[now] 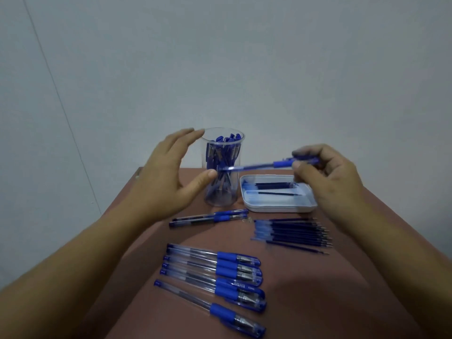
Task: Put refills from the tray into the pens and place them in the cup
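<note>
Centre right of the frame: a pen [259,165] is pinched near its grip end by the right hand [327,174] and held level above the tray [281,208]. Its other end is pointed at the cup [234,199], and the pen is motion-blurred. The left hand [166,172] is spread and relaxed with nothing grasped. Its fingers are by the cup's rim and its thumb at the wall; contact cannot be told.

Risks, as judged: the cup is packed with pens, so this one could be blocked at the rim or bounced out. The tall cup could be tipped if knocked by the pen end or the thumb.

A few refills [274,185] are left in the tray. Two pens [208,218] are laid just below the cup. Loose refills [293,232] are fanned centre right. Five capped pens [215,272] are rowed lower centre on the desk [318,289]. Nothing is seen between pen and cup mouth.
</note>
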